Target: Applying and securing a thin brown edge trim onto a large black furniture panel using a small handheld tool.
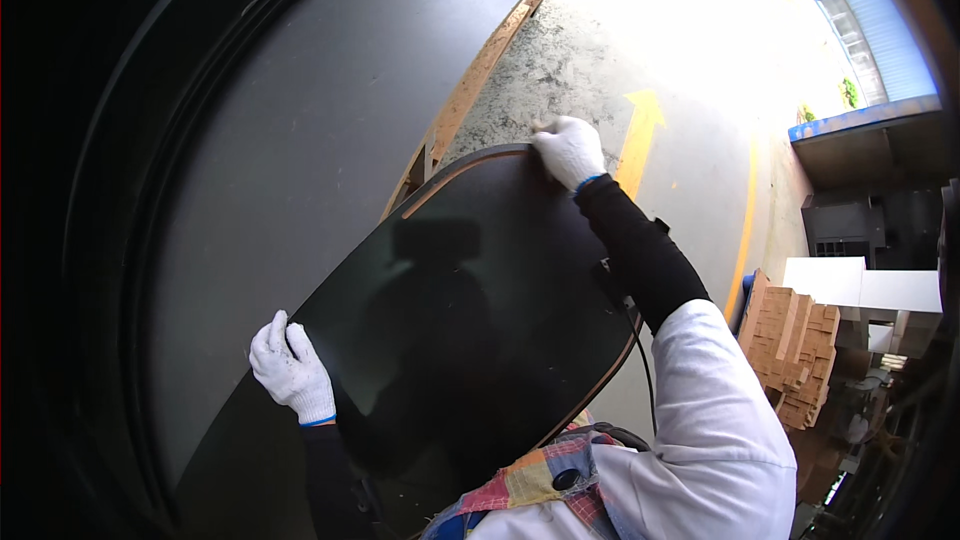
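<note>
A large glossy dark panel (480, 280) with a rounded far corner lies slanted in front of me, showing a dim reflection. A brown strip (440, 192) runs along part of its far edge, and brown also lines the near right edge. My right hand (570, 152), in a white knit glove, is closed over the rounded far corner; its fingertips are partly hidden. At the far left edge, my left hand (290, 368), gloved too, has its fingers curled at the rim and its thumb on the panel.
A broad grey sheet (300, 80) with a raw wooden edge (480, 65) lies beyond the panel on the left. On the floor, a yellow arrow (638, 135) and a yellow line (745, 220) are painted. Stacked wooden pieces (790, 345) stand at the right. A black cable (648, 370) hangs by my right arm.
</note>
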Demonstrator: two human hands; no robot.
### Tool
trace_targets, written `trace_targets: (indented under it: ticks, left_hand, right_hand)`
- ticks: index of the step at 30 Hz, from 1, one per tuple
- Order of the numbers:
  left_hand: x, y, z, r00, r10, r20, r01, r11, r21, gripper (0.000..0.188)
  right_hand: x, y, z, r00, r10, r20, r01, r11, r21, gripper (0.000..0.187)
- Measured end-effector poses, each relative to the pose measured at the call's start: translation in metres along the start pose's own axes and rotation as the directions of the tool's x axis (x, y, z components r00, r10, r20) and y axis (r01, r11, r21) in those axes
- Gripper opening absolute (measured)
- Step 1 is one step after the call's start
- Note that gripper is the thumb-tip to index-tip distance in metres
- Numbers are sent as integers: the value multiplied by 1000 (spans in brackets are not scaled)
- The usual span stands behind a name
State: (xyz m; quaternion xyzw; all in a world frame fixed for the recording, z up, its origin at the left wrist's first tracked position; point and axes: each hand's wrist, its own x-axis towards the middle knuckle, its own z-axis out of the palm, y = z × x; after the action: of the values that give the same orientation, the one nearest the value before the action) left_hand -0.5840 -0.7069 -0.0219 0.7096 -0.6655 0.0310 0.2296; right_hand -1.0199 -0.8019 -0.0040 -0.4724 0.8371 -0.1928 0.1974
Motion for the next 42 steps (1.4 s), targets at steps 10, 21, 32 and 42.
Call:
trace_targets:
  ticks: [10,21,32,42]
  left_hand:
    - [3,-1,-4,999,43,-8,-43,998,54,21]
    - [-1,-10,6,999,47,-13,-46,997,62,22]
    - [0,-12,6,999,40,5,-41,995,89,22]
    - [1,-11,1,1000,10,20,-11,997,80,23]
  right_hand:
    - [-18,120,-52,971,240,-21,-236,966,108,42]
    - [24,51,-22,933,-219,286,330,837,-436,40]
    - [20,24,-18,991,-86,106,109,967,-231,47]
    - [-39,112,-38,995,77,65,-73,995,-64,52]
